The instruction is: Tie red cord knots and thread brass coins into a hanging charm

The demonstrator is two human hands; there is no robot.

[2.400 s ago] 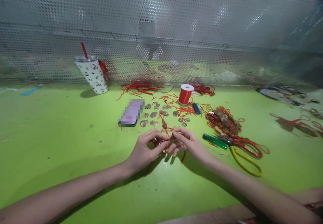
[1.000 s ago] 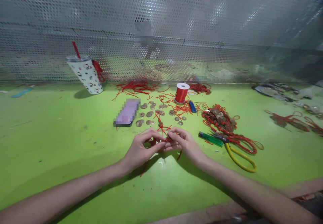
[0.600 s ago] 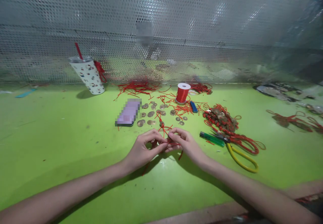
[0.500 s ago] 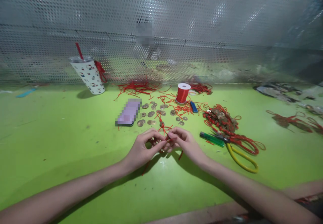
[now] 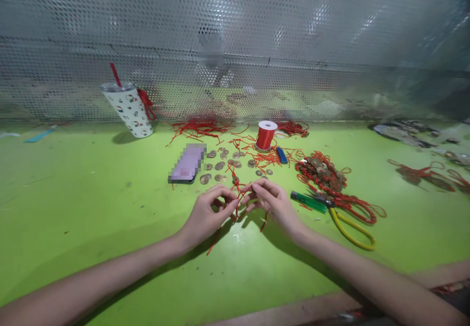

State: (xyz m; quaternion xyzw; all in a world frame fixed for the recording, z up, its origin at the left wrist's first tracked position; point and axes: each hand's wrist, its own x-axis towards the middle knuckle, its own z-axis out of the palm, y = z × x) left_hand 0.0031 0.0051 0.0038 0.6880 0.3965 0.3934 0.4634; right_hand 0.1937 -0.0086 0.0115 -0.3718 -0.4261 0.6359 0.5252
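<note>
Viewing from the head camera: one view only, looking down over a green worktop (image 5: 91, 208) backed by a perforated metal screen (image 5: 257, 47).
Left hand (image 5: 205, 216): fingers pressed together on the red cord (image 5: 238, 194), thumb and forefinger pinching it near the worktop's middle.
Right hand (image 5: 273, 203): fingers likewise pinching the same cord, just beside the left hand; whether a knot sits between them is too small to tell.
Red cord: held just above the worktop between both hands, loose ends trailing down toward the near edge.
Change: half a second ago the two hands were touching at the fingertips; now they stand slightly apart with the cord drawn between them, which reads as a pull tightening the knotting.
Coins (image 5: 220, 165): scattered beyond the hands, toward the far edge.
Phone (image 5: 187, 163): lying just beside the coins, on their left.
Spool of red cord (image 5: 265, 135): upright, near the far edge.
Blue lighter (image 5: 282, 155): near the spool.
Green lighter (image 5: 307, 202): right of the right hand.
Yellow-handled scissors (image 5: 352, 230): touching a heap of strung coins (image 5: 323, 172).
Cup with straw (image 5: 128, 108): far left, against the screen.
</note>
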